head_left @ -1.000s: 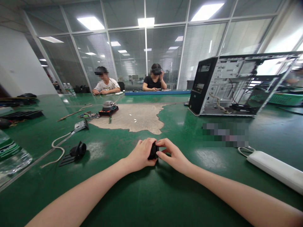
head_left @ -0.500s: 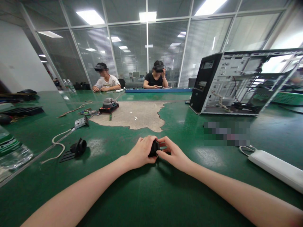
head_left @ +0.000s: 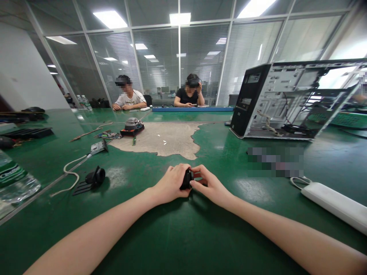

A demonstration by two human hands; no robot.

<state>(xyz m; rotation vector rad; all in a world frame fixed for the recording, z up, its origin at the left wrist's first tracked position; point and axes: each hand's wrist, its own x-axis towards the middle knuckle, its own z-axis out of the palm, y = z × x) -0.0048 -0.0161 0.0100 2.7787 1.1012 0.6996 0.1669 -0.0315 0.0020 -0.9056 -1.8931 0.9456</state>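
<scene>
A broad green-topped table [head_left: 177,236] fills the foreground and supports the loose parts spread over it. At its far right, an open computer case of black plastic and grey metal [head_left: 276,103] stands upright on its base, apparently set aside to free space in front. The long, rounded white plastic bar [head_left: 335,204] lies aslant nearer the right edge, also clear of the arms. The left hand [head_left: 171,184] curls around a small black blocky object [head_left: 187,179] at the near middle, seemingly to brace it. That leaves its right side exposed, where the right hand [head_left: 208,185] pinches with thumb and bent fingers; the pressure cannot be told. The object sits low between both hands, its underside hidden.
</scene>
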